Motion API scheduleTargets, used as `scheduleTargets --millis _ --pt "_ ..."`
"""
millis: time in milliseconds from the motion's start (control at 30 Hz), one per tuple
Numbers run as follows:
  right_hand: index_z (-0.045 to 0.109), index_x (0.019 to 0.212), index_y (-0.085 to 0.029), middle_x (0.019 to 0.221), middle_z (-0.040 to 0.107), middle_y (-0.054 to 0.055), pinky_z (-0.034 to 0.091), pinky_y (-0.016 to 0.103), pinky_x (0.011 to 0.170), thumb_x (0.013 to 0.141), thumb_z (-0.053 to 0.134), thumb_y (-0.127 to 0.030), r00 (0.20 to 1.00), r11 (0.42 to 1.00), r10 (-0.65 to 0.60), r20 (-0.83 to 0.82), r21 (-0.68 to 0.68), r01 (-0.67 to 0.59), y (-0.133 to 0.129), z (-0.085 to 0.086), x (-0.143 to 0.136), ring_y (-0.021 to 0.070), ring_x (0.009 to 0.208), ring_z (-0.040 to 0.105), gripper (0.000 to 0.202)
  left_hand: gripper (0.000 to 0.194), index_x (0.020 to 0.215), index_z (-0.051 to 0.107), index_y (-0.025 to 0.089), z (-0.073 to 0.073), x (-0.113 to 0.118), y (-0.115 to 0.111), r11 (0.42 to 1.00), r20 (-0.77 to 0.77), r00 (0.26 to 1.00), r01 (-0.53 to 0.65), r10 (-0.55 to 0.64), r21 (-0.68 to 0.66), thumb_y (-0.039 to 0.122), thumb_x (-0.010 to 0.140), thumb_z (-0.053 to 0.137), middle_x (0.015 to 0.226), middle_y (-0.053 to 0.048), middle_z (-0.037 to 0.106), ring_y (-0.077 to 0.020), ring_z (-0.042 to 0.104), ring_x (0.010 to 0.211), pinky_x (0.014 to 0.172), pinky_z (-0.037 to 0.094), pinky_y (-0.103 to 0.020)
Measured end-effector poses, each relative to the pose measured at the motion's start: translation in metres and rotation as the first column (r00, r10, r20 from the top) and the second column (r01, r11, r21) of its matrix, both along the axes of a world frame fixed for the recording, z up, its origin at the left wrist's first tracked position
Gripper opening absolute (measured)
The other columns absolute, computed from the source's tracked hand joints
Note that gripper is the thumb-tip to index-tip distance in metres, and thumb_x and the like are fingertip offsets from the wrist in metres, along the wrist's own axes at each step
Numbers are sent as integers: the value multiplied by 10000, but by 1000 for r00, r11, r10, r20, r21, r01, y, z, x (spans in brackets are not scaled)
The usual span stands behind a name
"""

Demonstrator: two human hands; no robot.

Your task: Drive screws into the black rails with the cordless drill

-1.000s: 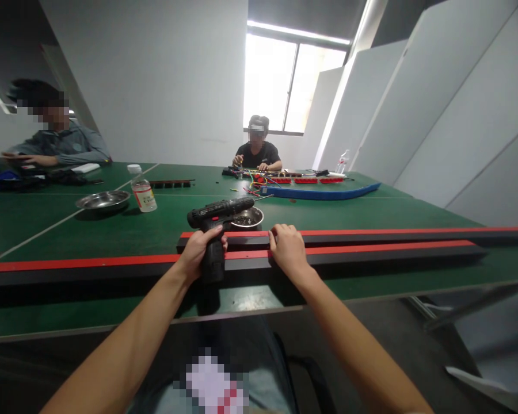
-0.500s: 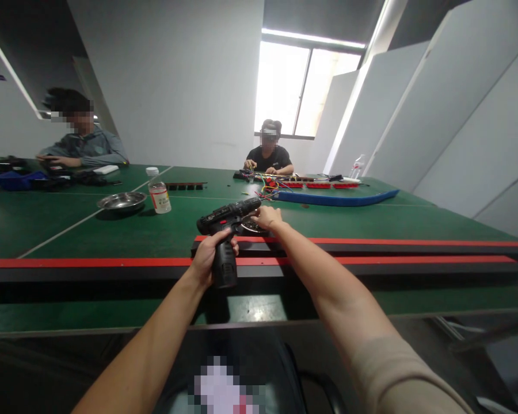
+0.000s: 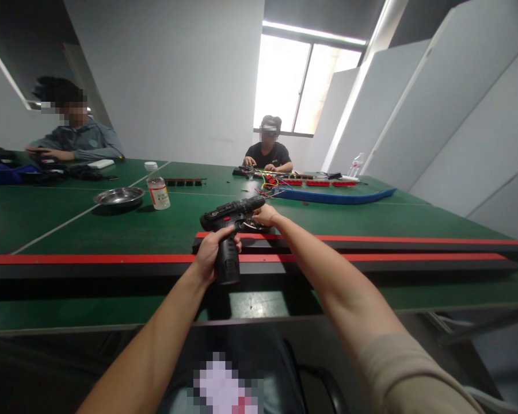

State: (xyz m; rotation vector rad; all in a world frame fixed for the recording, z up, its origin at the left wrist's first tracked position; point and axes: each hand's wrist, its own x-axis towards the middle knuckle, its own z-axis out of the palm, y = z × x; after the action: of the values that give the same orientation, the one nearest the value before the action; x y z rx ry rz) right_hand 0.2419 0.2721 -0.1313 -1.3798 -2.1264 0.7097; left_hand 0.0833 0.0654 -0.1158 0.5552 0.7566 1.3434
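My left hand (image 3: 210, 253) is wrapped around the grip of a black cordless drill (image 3: 229, 221), which points forward and to the right with a long thin bit. Beyond the drill, my right hand (image 3: 266, 215) reaches down into a shallow metal dish (image 3: 259, 227) of small dark pieces, too small to name. Its fingers are curled together, and the drill partly hides their tips. Below the hands lie two long black bars with red top strips, a nearer bar (image 3: 112, 269) and a farther bar (image 3: 371, 244).
A steel bowl (image 3: 120, 198) and a labelled plastic bottle (image 3: 158, 190) stand at left. A long blue strip (image 3: 336, 196) lies beyond the dish, near coloured wires (image 3: 270, 183). Two people sit across the green table (image 3: 69, 236), one working at the wires.
The view has tilted and shifted slightly. My left hand and the drill have moved a little to the right. My right hand stays at the dish, its fingers now more hidden behind the drill.
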Motion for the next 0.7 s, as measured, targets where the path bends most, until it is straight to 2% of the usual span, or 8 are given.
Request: scheduleTargets --millis 67,133,267,367,433,533,633,700 --pt "744 832 -187 730 697 48 475 249 721 757 778 -314 990 1000 3 138 1 -4 0 -1 2 197 759 638 151 147 807 600 124 0 0 0 1000 -2 1000 -3 3 -2 241 845 682 646 -36 617 -124 608 526 487 524 -216" --pt "750 846 -193 779 711 60 473 256 728 775 756 -313 980 1000 13 198 9 -16 -1 -2 4 206 782 646 140 152 801 599 124 1 -1 0 1000 -9 1000 -4 4 -7 242 843 686 637 -37 618 -125 608 513 473 517 -216" --pt "749 891 -199 871 729 59 464 244 713 789 740 -320 973 998 40 225 35 -49 -3 -7 6 188 789 645 158 138 801 606 120 2 -1 -2 1000 -35 999 7 -8 -15 225 846 684 620 -36 622 -121 596 480 461 510 -220" --pt "726 835 -174 831 713 55 458 234 694 775 761 -351 975 997 34 219 58 -48 -5 -7 6 169 763 625 190 123 814 610 117 1 -1 -2 1000 -51 999 17 -18 -14 216 864 663 626 -36 624 -120 602 488 470 513 -217" --pt "700 784 -154 750 682 43 455 231 667 745 789 -342 989 999 28 143 40 -34 -7 -6 7 157 721 604 211 128 817 608 116 -1 -1 -1 1000 -58 998 23 -23 -13 221 867 663 638 -38 626 -123 613 504 482 520 -218" --pt "675 772 -145 648 629 16 442 221 589 750 773 -285 990 994 45 -133 -96 -59 -12 -3 12 132 628 560 172 133 820 608 116 -4 -1 1 1000 -68 997 29 -30 -8 225 864 670 650 -40 629 -124 619 516 494 528 -220" --pt "666 758 -141 622 608 7 426 206 544 773 744 -255 913 957 42 -406 -246 -154 -18 -1 21 107 573 524 139 136 820 610 115 -4 -1 1 999 -81 996 38 -38 0 225 855 681 659 -44 636 -125 623 522 499 530 -220" --pt "678 767 -133 647 621 11 426 196 549 769 757 -267 849 930 36 -527 -293 -221 -25 1 29 95 580 526 155 136 825 613 112 -3 -1 0 999 -92 995 44 -43 8 223 850 687 664 -47 642 -128 630 534 508 535 -223"
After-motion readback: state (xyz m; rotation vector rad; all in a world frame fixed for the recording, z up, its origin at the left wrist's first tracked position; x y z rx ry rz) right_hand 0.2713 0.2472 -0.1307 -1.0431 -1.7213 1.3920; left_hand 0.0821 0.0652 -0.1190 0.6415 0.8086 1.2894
